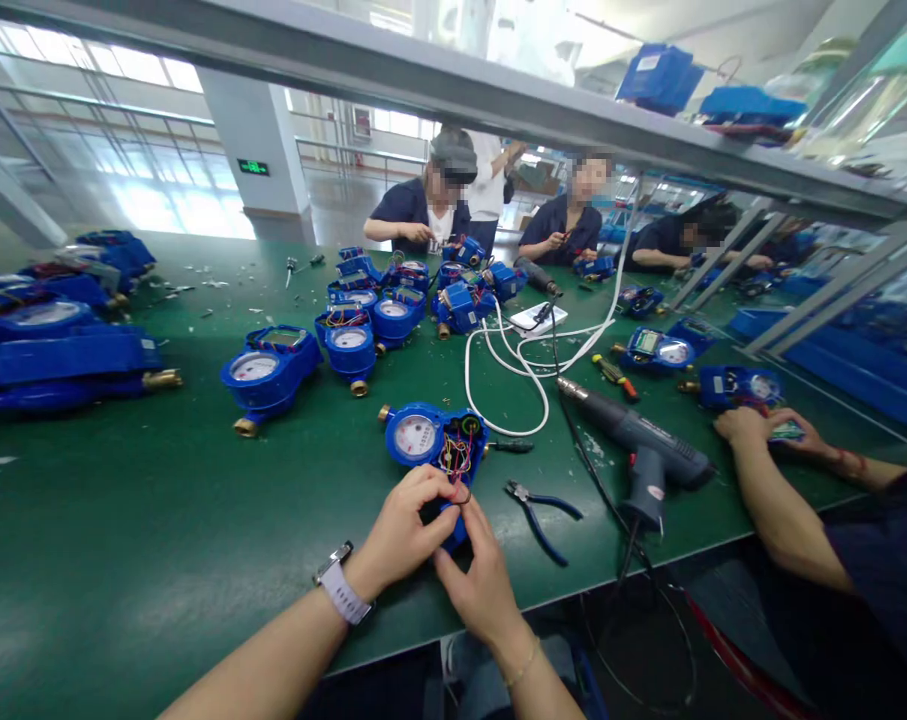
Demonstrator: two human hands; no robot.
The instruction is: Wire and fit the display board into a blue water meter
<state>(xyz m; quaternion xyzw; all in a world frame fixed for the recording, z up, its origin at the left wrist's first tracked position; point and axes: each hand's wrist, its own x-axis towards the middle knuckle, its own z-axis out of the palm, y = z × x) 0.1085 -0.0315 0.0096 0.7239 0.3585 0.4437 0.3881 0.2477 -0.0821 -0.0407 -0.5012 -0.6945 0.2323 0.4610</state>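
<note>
Opened blue meter [415, 435] on the green bench [273, 520], directly before the worker; its uncovered compartment holds tangled coloured wires [459, 457] and a round, green-edged part [470, 427]. Left hand [404, 522] pinches thin wire at the compartment's near side; right hand [483, 580] curled, fingertips right beside, whether gripping I cannot tell. Pliers [526, 497] near, at right. Far right, a blue bin [858, 372], contents unclear. Overhead shelf [498, 82] bears blue housings [654, 76].
</note>
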